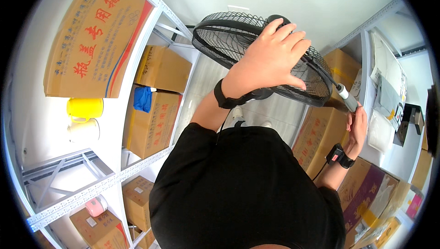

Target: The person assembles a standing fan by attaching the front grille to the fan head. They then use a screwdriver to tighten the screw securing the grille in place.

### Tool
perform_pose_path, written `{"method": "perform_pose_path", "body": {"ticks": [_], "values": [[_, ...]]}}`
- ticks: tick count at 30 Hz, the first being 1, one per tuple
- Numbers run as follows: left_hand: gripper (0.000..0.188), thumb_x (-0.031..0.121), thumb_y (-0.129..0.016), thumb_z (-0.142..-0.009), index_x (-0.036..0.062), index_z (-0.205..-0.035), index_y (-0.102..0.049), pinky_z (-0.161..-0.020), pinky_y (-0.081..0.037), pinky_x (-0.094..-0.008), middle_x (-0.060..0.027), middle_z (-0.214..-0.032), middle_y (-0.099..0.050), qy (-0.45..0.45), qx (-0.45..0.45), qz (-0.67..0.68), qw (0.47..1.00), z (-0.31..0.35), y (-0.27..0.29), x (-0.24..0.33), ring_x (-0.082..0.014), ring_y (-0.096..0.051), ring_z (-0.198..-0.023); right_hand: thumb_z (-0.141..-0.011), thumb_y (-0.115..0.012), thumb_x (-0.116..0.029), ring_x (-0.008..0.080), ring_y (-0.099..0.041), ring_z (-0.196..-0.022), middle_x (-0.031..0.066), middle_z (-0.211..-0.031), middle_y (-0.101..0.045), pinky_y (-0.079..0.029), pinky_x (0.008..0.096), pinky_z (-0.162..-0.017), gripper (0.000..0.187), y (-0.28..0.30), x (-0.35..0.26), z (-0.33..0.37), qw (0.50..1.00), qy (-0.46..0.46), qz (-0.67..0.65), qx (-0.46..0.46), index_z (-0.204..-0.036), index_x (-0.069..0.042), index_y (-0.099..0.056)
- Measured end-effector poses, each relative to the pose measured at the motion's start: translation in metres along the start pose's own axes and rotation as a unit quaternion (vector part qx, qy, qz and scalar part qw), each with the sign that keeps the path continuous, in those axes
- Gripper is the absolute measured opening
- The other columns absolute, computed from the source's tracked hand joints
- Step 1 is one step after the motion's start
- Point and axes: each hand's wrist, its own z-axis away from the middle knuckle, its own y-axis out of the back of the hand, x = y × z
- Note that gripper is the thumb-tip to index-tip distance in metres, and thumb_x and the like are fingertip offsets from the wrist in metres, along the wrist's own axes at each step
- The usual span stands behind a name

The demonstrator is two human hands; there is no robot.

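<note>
A black fan (217, 35) with a round wire guard stands tilted in front of me, above the floor. My left hand (277, 56) lies over the fan's rear side with its fingers spread, palm down. A black knob-like part of the fan shows just beyond the fingertips. At the fan's right edge, my right hand (357, 125) is closed round the lower end of a tool with a grey handle (349, 100), a white collar and a thin dark shaft. The shaft runs up-left alongside the guard; its tip is hard to make out. Black bands sit on both my wrists.
A white metal shelf (98, 191) on the left bears a large carton (96, 38), a yellow mug (85, 108) and a white mug (84, 131). Cartons (318, 130) stand low at right, beside another rack (366, 61) with packages. A pale wall rises beyond the fan.
</note>
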Motion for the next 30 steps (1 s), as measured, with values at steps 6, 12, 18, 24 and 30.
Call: {"method": "perform_pose_path", "body": {"ticks": [6, 12, 18, 24, 30], "values": [[0.080, 0.059, -0.073, -0.058, 0.0035, -0.114, -0.060, -0.107, -0.031, -0.0478, -0.0101, -0.118, -0.059, -0.014, 0.054, -0.003, 0.998, 0.005, -0.003, 0.001, -0.0284, -0.048, -0.120, -0.093, -0.057, -0.035, 0.0055, -0.048, -0.058, 0.0012, -0.074, -0.054, -0.034, 0.0170, -0.047, 0.049, -0.015, -0.005, -0.002, 0.996, 0.087, 0.018, -0.025, -0.128, -0.003, -0.045], [0.080, 0.062, -0.070, -0.059, 0.0056, -0.114, -0.061, -0.106, -0.030, -0.0517, -0.0094, -0.121, -0.057, -0.001, 0.103, -0.011, 0.995, 0.021, 0.007, -0.010, -0.0287, -0.047, -0.122, -0.085, -0.069, -0.024, 0.0060, -0.050, -0.062, 0.0035, -0.084, -0.056, -0.036, 0.0161, -0.049, 0.052, 0.000, -0.003, -0.002, 0.998, 0.057, 0.005, -0.013, -0.127, -0.006, -0.044], [0.085, 0.059, -0.077, -0.058, 0.0152, -0.128, -0.055, -0.107, -0.027, -0.0508, -0.0061, -0.135, -0.049, 0.063, -0.018, 0.019, 0.998, 0.068, 0.054, -0.113, -0.0325, -0.042, -0.127, -0.085, -0.068, -0.021, 0.0085, -0.051, -0.069, 0.0056, -0.094, -0.058, -0.038, 0.0178, -0.055, 0.049, 0.005, 0.007, -0.003, 0.997, 0.075, -0.011, 0.011, -0.125, -0.004, -0.045], [0.081, 0.036, -0.085, -0.056, 0.0148, -0.129, -0.055, -0.101, -0.039, -0.0396, -0.0062, -0.135, -0.051, 0.066, -0.014, 0.195, 0.979, 0.085, 0.042, -0.159, -0.0292, -0.048, -0.123, -0.082, -0.072, -0.029, 0.0102, -0.050, -0.070, 0.0074, -0.100, -0.058, -0.037, 0.0197, -0.057, 0.057, 0.002, 0.026, -0.006, 0.989, 0.120, -0.049, 0.071, -0.125, -0.001, -0.049], [0.076, 0.038, -0.085, -0.052, 0.0138, -0.121, -0.062, -0.096, -0.044, -0.0388, -0.0042, -0.127, -0.059, 0.072, 0.010, 0.180, 0.981, 0.080, 0.035, -0.161, -0.0302, -0.054, -0.116, -0.085, -0.064, -0.051, 0.0107, -0.050, -0.064, 0.0066, -0.082, -0.058, -0.036, 0.0201, -0.053, 0.068, 0.030, 0.041, 0.008, 0.992, 0.090, -0.033, 0.083, -0.121, 0.006, -0.050]]}}
